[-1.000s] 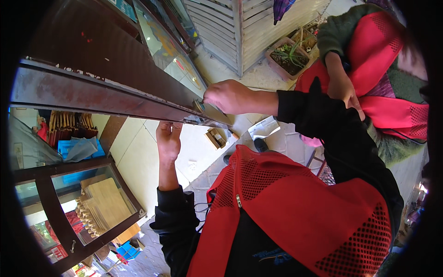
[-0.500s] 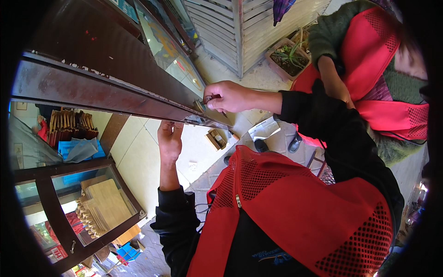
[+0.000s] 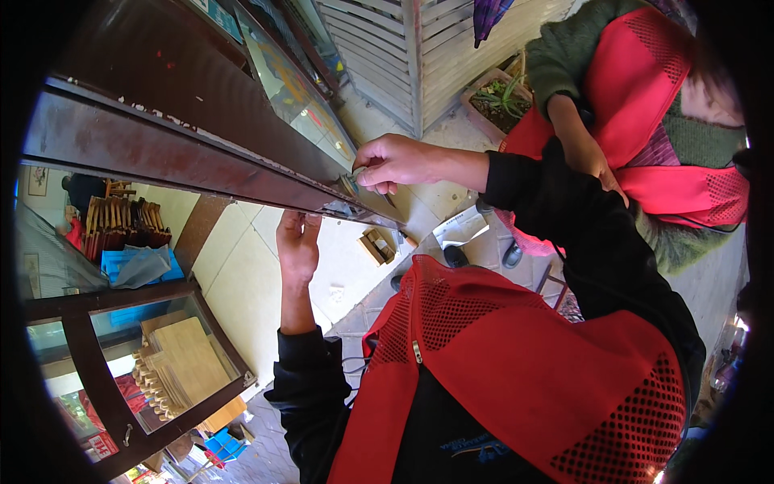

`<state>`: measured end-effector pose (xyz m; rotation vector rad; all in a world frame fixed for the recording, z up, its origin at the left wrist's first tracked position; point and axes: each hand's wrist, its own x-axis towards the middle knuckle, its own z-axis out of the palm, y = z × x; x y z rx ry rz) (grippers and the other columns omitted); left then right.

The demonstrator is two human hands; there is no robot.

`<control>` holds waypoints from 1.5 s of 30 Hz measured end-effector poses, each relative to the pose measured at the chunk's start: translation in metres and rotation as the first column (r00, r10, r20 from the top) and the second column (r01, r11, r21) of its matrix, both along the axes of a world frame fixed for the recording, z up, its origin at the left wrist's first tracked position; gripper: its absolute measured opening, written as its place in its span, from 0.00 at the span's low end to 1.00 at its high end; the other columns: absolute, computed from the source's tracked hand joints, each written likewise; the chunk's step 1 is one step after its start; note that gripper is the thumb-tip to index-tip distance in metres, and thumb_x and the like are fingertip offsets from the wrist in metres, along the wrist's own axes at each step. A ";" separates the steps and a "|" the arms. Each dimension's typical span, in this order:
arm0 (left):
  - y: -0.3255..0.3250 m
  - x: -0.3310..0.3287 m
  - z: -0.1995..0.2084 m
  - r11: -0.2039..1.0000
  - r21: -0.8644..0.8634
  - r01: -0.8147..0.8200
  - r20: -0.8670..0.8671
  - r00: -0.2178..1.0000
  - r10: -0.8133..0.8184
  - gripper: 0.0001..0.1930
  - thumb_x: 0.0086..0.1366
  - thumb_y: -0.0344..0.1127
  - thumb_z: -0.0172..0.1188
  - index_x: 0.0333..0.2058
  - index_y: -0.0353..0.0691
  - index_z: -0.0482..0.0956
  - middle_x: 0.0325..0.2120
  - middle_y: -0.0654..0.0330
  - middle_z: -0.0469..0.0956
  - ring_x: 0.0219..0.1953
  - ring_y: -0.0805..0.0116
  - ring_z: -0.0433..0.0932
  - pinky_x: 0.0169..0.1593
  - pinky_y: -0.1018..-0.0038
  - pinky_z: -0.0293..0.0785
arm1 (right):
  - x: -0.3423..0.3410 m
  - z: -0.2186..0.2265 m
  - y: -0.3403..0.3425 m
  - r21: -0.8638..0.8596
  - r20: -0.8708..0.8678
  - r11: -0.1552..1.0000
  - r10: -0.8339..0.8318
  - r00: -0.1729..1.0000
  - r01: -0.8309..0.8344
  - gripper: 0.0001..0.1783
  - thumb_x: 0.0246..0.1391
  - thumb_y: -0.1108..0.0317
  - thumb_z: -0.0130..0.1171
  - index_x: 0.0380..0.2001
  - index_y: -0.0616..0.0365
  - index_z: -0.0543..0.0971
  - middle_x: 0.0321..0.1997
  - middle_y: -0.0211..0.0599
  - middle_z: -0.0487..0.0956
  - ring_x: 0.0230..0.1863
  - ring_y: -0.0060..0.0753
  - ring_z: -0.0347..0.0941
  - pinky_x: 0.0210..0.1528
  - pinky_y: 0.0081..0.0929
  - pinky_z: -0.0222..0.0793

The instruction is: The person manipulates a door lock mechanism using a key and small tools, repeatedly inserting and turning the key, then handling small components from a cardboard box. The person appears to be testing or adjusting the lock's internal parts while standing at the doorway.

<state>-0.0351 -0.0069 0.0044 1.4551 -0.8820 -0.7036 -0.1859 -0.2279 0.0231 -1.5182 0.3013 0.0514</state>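
Observation:
A dark brown wooden door [image 3: 242, 121] with chipped paint along its edge stands at the upper left. Metal lock hardware [image 3: 343, 206] shows near its narrow end. My right hand [image 3: 399, 161] is closed beside that hardware on the far face, pinching something small and metallic that I cannot make out. On the near face, my left hand [image 3: 298, 250] reaches up with thumb and fingertips drawn together at the door's lower edge. The door hides those fingertips and whatever they hold.
On the floor beyond the hands are a small wooden box [image 3: 377, 246] and a paper sheet [image 3: 461, 228]. A person in a red vest [image 3: 645, 89] is close on the right, near a potted plant [image 3: 501, 101]. A glazed door [image 3: 161, 363] fills the lower left.
My right hand has turned slightly at the lock, its fingers shifting around the small item. My left hand stays against the door. The other person's arm has shifted slightly.

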 end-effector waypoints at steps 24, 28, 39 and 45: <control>0.001 0.001 0.000 1.000 -0.003 0.015 -0.019 1.000 -0.015 0.13 0.71 0.28 0.53 0.52 0.32 0.73 0.50 0.59 0.77 0.52 0.71 0.72 0.59 0.74 0.64 | -0.006 -0.011 -0.005 -0.882 0.466 0.267 0.382 0.798 0.388 0.13 0.56 0.60 0.61 0.35 0.58 0.75 0.32 0.38 0.76 0.35 0.42 0.77 0.35 0.38 0.74; 0.001 0.001 0.002 1.000 0.007 0.020 -0.017 1.000 -0.020 0.13 0.71 0.27 0.54 0.52 0.32 0.74 0.49 0.59 0.77 0.52 0.71 0.72 0.59 0.74 0.64 | -0.006 -0.011 -0.005 -0.898 0.404 0.321 0.336 0.851 0.300 0.12 0.56 0.60 0.61 0.34 0.58 0.74 0.32 0.37 0.75 0.35 0.42 0.77 0.34 0.38 0.75; 0.003 0.007 -0.004 0.997 0.073 0.017 -0.020 1.000 -0.016 0.13 0.71 0.29 0.55 0.52 0.33 0.74 0.48 0.61 0.78 0.52 0.73 0.73 0.59 0.74 0.64 | -0.002 -0.023 -0.011 -0.909 0.414 0.169 0.462 0.784 0.380 0.11 0.57 0.61 0.58 0.31 0.58 0.75 0.28 0.39 0.74 0.30 0.41 0.77 0.29 0.36 0.75; 0.002 0.002 -0.004 1.000 0.000 -0.020 -0.054 0.998 0.020 0.10 0.71 0.30 0.56 0.48 0.33 0.75 0.43 0.65 0.78 0.46 0.77 0.72 0.54 0.79 0.65 | 0.005 -0.030 0.007 -0.706 0.388 0.668 0.087 0.918 0.235 0.14 0.63 0.60 0.53 0.26 0.58 0.75 0.19 0.38 0.73 0.18 0.38 0.72 0.24 0.31 0.71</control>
